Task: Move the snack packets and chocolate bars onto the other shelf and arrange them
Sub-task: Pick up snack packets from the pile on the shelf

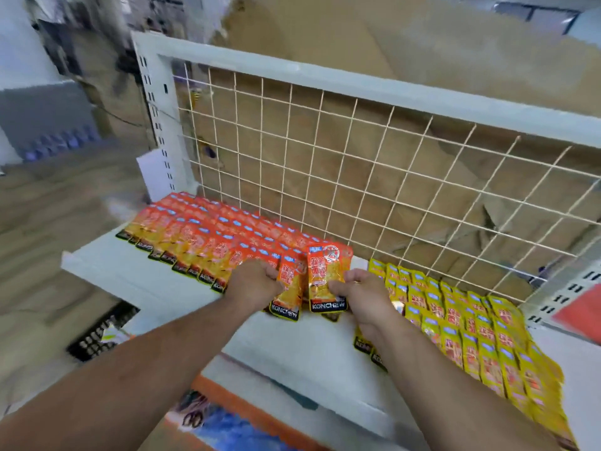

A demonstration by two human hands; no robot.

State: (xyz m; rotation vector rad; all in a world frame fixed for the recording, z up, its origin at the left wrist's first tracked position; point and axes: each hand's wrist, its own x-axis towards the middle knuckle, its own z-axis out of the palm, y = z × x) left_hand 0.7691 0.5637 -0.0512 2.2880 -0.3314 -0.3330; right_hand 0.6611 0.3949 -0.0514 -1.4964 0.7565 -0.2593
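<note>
- Left grip (257, 283) curls round an orange Konchew packet (288, 292), mid-shelf.
- Right grip (359, 292) pinches a second orange packet (327, 276) just beside it.
- Orange packet rows (201, 236) at ten o'clock, yellow rows (471, 327) at four, on the white shelf (130, 271).

The white shelf (136, 275) carries overlapping orange packets (201, 236) left and yellow packets (455, 320) right.

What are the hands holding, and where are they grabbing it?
Each hand holds one orange packet. The left hand grips the left packet by its left edge; the right hand pinches the right packet by its lower right edge.
</note>
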